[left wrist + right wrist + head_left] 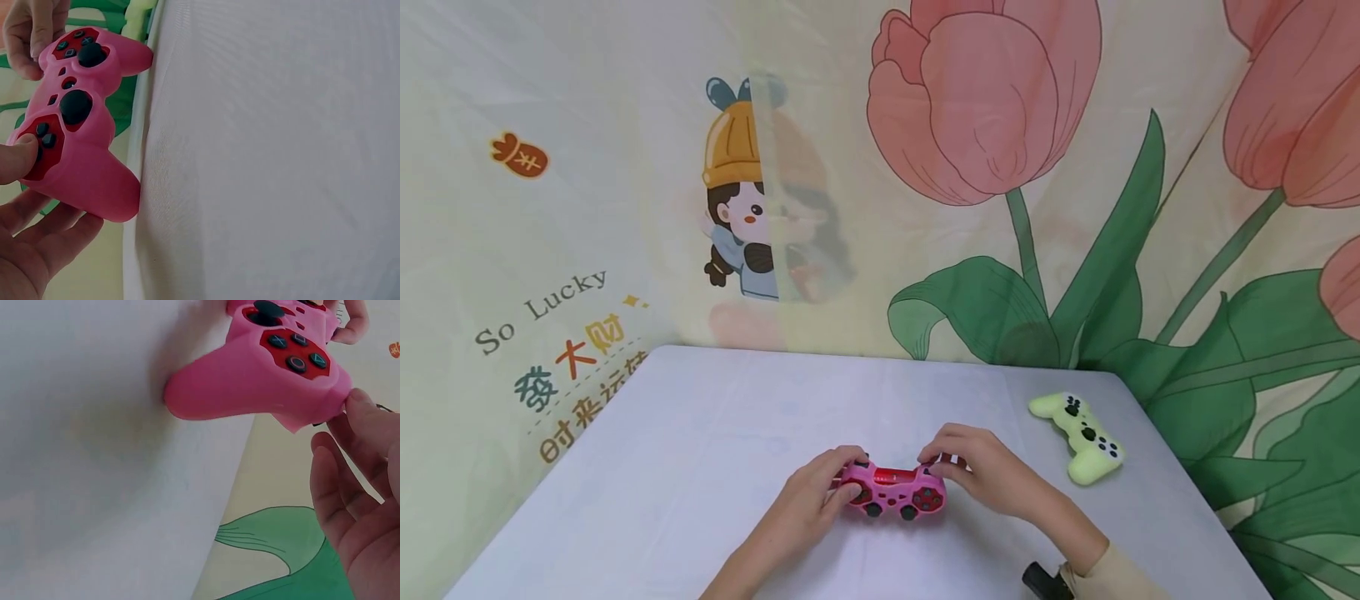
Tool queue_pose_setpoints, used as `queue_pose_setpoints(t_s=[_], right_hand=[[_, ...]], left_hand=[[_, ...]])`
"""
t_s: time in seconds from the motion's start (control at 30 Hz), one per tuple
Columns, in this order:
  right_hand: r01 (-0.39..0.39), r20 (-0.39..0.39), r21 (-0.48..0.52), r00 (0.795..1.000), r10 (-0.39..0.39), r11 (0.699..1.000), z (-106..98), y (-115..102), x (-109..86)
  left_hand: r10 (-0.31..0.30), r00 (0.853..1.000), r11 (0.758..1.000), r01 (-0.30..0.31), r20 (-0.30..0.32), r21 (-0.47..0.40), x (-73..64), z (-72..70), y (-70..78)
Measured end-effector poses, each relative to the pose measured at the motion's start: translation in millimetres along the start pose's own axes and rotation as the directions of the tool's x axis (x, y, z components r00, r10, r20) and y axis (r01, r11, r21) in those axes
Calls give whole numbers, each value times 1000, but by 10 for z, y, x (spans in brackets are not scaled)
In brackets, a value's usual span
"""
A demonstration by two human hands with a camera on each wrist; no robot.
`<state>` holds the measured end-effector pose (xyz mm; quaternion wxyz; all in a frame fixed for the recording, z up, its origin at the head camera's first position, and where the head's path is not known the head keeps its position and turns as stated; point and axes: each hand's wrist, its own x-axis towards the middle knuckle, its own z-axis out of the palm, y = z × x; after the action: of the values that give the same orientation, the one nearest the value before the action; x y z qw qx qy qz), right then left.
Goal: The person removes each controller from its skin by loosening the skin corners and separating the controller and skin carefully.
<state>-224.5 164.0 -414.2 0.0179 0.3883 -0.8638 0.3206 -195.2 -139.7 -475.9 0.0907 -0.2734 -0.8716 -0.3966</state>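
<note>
A game controller (891, 501) with a red face and a pink rubbery cover is near the front middle of the white table. My left hand (817, 493) grips its left side. In the left wrist view the thumb (24, 156) lies on the direction buttons, and the fingers are underneath. At the upper right shoulder of the controller, my right hand (988, 472) pinches the pink cover's corner between thumb and fingertips. The right wrist view shows the pink handle (212, 387) reaching down to the table, with the round symbol buttons above it.
A pale yellow-green controller (1084, 469) lies at the table's right side, beyond my right hand. Behind the white tabletop (700, 433) hangs a cloth backdrop (827, 50) with tulips and a cartoon figure. A black cylindrical object (1043, 581) sits by my right sleeve (1112, 575).
</note>
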Motion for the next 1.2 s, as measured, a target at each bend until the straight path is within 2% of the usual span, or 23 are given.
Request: queue_pose_setpoints(t_s=[0.2,0.5,0.67,0.87,1.03,1.2], right_hand=[[-47,117,-9,992,48,999,-98,-12,98],[45,218,-109,976,-20,993,-196,-125,296],[38,238,-127,971,-6,991,-217,-143,351],[69,216,-156,976,-34,985,-224,-91,303],[182,217,-226,967,-133,957,-206,-93,279],[230,244,-358,959,-147,905,-170,-147,293]], left_hand=[[-11,1000,1000,11,19,-10,23,2,-7],[-24,1000,1000,24,11,-3,31,-2,15],[-33,999,999,33,17,-12,33,-2,28],[-51,998,999,51,34,-3,37,3,30],[-51,998,999,51,37,-7,32,-9,38],[-62,997,998,63,41,-23,29,-13,32]])
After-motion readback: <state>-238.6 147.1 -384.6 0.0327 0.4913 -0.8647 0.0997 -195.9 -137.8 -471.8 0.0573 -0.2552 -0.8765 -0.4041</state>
